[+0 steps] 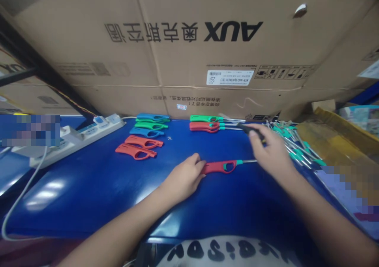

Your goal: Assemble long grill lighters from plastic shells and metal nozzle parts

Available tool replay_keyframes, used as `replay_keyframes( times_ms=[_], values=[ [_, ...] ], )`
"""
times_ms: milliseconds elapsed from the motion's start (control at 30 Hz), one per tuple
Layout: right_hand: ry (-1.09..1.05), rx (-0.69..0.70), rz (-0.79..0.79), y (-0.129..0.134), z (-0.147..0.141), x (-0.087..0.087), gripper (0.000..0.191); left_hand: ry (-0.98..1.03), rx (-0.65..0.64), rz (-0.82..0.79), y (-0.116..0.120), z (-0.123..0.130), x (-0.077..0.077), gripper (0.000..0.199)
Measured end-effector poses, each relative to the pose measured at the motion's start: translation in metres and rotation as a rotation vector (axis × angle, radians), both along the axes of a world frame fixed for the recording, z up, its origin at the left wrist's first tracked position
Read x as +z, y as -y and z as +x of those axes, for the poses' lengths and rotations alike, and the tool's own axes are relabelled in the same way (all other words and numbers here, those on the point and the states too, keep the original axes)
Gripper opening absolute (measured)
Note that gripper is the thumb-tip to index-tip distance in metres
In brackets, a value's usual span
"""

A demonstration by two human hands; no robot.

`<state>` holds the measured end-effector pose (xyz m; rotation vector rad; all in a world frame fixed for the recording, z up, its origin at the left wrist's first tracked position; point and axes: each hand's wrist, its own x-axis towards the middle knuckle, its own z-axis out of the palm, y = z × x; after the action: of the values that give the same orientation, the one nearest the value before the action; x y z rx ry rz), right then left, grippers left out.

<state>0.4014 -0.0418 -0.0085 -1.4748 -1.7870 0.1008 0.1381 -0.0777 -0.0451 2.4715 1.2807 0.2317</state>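
My left hand (189, 174) is closed on the rear of a red gas lighter (217, 167), a long-nosed one with a green trigger and a metal tube. The lighter lies on the blue table with its tube toward the right. In my right hand (271, 146) is a black tool (251, 132) with a bit of yellow; its exact kind is hard to make out. The tool is raised over the table near the tubes of a green lighter (204, 119) and a red lighter (204, 127), which lie side by side behind.
Several blue, green and red lighter shells (144, 142) lie at the left. At the right are many metal tubes with green parts (296, 144), beside a yellow-brown bag (325, 130). A white power strip (89, 134) sits far left. A large cardboard box (177, 61) stands behind.
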Motion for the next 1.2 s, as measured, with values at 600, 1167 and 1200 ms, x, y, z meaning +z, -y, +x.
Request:
replay_keyframes(
  times_ms=[600,1167,1200],
  values=[
    [-0.054,0.517,-0.440,-0.034,-0.117,-0.027,0.023,-0.001,-0.047,0.117,0.005,0.004,-0.003,0.026],
    [-0.529,0.403,-0.456,-0.023,-0.092,-0.012,0.020,0.067,-0.048,0.058,0.003,0.004,-0.004,0.031],
    [-0.649,0.382,-0.488,-0.020,-0.086,-0.011,0.020,0.087,-0.050,0.060,0.002,0.004,-0.005,0.033]
  ],
)
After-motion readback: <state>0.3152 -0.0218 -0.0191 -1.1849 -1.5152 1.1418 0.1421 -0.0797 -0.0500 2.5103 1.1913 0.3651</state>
